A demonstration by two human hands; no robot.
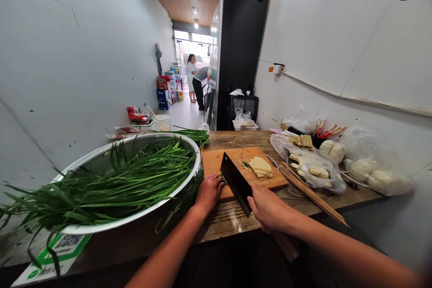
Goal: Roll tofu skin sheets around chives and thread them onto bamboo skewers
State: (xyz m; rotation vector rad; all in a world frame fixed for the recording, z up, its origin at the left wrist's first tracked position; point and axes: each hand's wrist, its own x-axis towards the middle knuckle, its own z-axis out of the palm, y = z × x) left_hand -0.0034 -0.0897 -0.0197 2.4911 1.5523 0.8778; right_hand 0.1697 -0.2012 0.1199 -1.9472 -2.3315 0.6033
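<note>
Your left is blocked by the big bowl of chives (128,180) — skewers (312,194) and bags (320,168) crowd the right; only the near desk (226,220) edge lies bare.

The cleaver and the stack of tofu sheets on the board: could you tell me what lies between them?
In the head view, mostly bare cutting board separates the cleaver from the tofu sheets, with only a few small green scraps.
</note>
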